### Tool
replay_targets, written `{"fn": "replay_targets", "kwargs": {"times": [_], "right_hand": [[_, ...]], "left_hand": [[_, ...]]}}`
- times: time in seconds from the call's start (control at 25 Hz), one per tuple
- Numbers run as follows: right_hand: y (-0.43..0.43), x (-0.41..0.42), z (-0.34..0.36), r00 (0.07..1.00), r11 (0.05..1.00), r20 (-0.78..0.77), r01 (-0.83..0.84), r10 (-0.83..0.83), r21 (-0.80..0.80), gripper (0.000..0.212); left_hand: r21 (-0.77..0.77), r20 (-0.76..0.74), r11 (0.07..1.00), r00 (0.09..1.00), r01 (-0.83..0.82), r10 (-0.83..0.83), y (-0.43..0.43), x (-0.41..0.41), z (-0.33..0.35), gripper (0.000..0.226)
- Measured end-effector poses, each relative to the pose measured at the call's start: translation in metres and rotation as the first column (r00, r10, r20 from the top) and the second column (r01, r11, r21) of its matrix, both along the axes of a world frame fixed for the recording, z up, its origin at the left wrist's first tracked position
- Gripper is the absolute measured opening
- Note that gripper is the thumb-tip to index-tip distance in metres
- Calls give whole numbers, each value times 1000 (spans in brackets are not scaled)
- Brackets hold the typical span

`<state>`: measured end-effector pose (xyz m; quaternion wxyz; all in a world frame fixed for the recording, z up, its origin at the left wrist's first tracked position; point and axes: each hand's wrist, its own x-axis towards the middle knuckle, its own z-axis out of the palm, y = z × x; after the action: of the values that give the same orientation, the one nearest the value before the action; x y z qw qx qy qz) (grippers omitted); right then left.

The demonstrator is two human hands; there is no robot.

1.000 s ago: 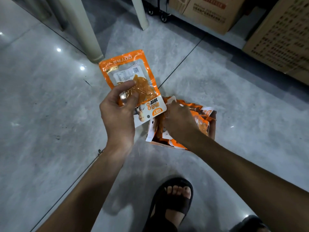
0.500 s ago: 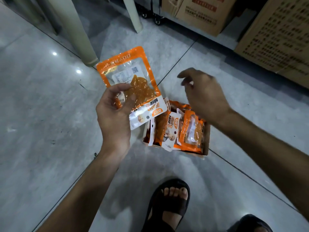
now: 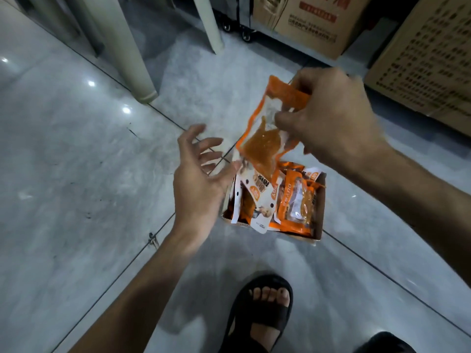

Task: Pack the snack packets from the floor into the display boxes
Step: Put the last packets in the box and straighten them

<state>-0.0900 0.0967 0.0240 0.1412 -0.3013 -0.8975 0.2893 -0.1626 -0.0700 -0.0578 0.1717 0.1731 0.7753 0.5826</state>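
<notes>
head view looks down on a box (image 3: 320,220) on the floor (image 3: 76,174), crammed with orange packets (image 3: 295,202) standing on edge. the right hand (image 3: 328,118) pinches one more packet (image 3: 262,141) near its top, fingers and thumb curled on it, so it hangs tilted just above the box's left end, its lower edge near the packed ones. the left hand (image 3: 201,179) is released, fingers spread, holding nothing, just beside the hanging packet. i judge this box far along: it looks nearly full, and the held packet has yet to be slotted in. no loose packets show on the floor in view; whether more packets or boxes wait out of frame i cannot tell.
</notes>
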Motion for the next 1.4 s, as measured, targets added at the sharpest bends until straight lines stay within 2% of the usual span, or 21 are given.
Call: {"fn": "replay_targets", "kwargs": {"times": [0.04,0.12,0.2,0.32,0.4,0.44,0.52,0.6,0.64,0.8,0.92,1.04,1.12,1.2,1.28,1.4], "right_hand": [[-6,3,-2,999,999,-1,54,-54,-3,11],[-21,9,-13,997,997,24,79,-79,-4,10],[-38,13,-26,997,996,35,70,-68,-48,8],[-57,15,-49,987,976,97,146,-131,-164,4],[-76,12,-65,977,956,144,189,-159,-224,3],[-85,11,-76,977,946,143,189,-155,-265,10],[-96,6,-94,983,940,160,136,-89,-314,38],[-96,4,-106,975,943,216,120,-53,-310,53],[-90,6,-107,968,948,243,128,-57,-290,53],[-76,14,-108,960,989,277,80,-42,-128,26],[-76,8,-115,924,989,383,54,3,-136,24],[-86,10,-113,936,978,339,-26,96,-206,20],[-84,18,-107,954,996,290,-64,79,-61,22],[-68,33,-97,967,996,249,46,-62,73,24],[-55,44,-91,929,987,335,133,-156,91,36],[-55,44,-94,893,994,436,97,-110,53,31]], "left_hand": [[-138,-20,990,1000,3,-6,-1,-2,-4,58],[-347,49,933,995,98,-87,-4,-2,-11,57],[-428,184,878,972,213,-146,-4,-2,-15,65],[-488,217,823,954,291,-209,-5,-3,-20,58],[-513,184,810,958,285,-221,-6,-4,-23,47],[-524,168,804,959,282,-227,-6,-4,-23,41],[-536,139,794,957,289,-254,-5,-2,-22,34],[-536,128,790,954,298,-273,-5,-2,-24,33],[-529,124,794,953,298,-275,-5,-2,-24,34],[-507,137,811,956,293,-259,-6,-4,-26,31],[-515,123,803,953,299,-277,-3,-2,-25,34],[-511,131,801,949,313,-287,-4,-1,-23,36],[-497,154,805,946,325,-287,-6,-1,-24,40],[-488,177,802,938,345,-297,-8,0,-25,49],[-492,180,791,931,364,-317,-8,4,-24,65],[-525,193,756,920,391,-342,-7,10,-18,88]]}}
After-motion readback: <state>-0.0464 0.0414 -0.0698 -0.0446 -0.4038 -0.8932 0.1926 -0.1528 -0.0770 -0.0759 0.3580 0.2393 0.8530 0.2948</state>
